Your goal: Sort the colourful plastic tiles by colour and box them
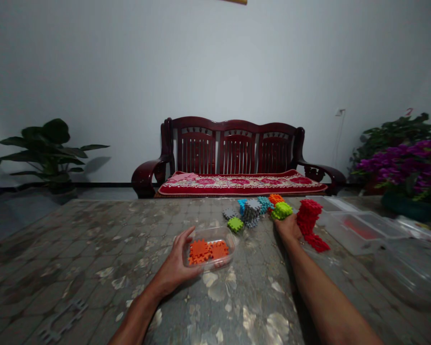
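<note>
My left hand (pixel 175 261) wraps around the left side of a small clear plastic tray (pixel 225 235) that holds two orange toothed puzzle tiles (pixel 208 250). My right hand (pixel 289 225) is stretched forward and closed on a stack of green toothed tiles (pixel 282 210). Just beyond it lie stacks of grey tiles (pixel 252 212), blue tiles (pixel 264 203) and orange tiles (pixel 276 198), plus a single green tile (pixel 235 224). A tall red stack (pixel 308 216) stands to the right of my right hand, with more red tiles (pixel 316 243) lying at its foot.
The patterned table (pixel 93 249) has clear plastic containers (pixel 359 230) and lids along its right side. A dark wooden bench (pixel 237 158) with a red cushion stands behind. Potted plants stand at the left (pixel 48 153) and right (pixel 402 163). A grey flat piece (pixel 62 318) lies near the front left.
</note>
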`<action>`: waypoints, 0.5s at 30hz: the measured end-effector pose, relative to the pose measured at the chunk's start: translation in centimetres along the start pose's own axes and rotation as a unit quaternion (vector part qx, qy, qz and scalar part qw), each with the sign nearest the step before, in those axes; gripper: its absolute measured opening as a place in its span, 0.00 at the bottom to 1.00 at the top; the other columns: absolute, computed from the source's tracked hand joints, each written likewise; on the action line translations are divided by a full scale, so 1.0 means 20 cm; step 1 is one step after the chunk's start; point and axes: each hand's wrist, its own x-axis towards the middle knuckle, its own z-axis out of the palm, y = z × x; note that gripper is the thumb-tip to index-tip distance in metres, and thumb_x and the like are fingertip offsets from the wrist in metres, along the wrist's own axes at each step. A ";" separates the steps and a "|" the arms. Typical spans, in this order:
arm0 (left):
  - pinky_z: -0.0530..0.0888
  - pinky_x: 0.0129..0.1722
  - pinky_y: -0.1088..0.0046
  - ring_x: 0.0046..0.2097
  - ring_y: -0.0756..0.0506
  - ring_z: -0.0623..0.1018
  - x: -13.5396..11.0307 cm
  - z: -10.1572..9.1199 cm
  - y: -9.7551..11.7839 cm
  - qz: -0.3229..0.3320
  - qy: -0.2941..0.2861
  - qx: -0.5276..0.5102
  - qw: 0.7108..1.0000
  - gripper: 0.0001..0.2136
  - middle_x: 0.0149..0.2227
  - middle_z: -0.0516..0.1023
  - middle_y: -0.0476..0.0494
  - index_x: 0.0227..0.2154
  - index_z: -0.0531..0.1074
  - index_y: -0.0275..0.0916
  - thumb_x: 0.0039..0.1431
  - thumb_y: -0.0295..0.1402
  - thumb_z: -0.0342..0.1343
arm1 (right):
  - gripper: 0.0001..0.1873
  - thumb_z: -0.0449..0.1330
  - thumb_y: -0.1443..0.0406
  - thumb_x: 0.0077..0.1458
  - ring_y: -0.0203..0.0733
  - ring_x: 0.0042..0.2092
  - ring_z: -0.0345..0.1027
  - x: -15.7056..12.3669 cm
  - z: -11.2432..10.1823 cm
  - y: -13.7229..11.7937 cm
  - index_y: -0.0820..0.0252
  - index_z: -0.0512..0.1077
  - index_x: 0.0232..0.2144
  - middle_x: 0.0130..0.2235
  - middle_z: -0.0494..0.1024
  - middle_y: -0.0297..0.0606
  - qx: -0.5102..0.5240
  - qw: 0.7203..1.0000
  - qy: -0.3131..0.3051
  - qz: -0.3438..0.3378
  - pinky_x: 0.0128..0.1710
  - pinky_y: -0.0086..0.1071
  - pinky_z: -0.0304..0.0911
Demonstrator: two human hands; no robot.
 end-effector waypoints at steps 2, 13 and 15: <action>0.70 0.61 0.52 0.63 0.33 0.69 0.00 0.00 -0.01 0.002 -0.001 0.011 1.000 0.47 0.61 0.67 0.31 0.66 0.57 0.42 0.42 0.43 0.70 | 0.34 0.58 0.52 0.57 0.61 0.54 0.73 0.00 0.00 0.00 0.66 0.60 0.59 0.55 0.75 0.60 -0.004 1.000 -0.002 -0.002 0.48 0.45 0.68; 0.70 0.61 0.52 0.62 0.33 0.71 0.00 0.00 0.02 -0.003 -0.001 0.019 1.000 0.48 0.60 0.68 0.32 0.66 0.56 0.43 0.42 0.44 0.70 | 0.32 0.58 0.52 0.56 0.57 0.53 0.74 -0.02 -0.03 0.04 0.64 0.60 0.58 0.54 0.76 0.58 -0.028 0.999 -0.018 -0.036 0.47 0.43 0.68; 0.71 0.60 0.52 0.62 0.33 0.71 0.00 0.01 0.03 -0.004 0.003 0.019 1.000 0.48 0.60 0.68 0.32 0.66 0.56 0.43 0.42 0.44 0.70 | 0.31 0.58 0.52 0.57 0.56 0.53 0.74 -0.04 -0.04 0.05 0.63 0.61 0.57 0.53 0.77 0.57 -0.033 0.998 -0.021 -0.050 0.47 0.42 0.68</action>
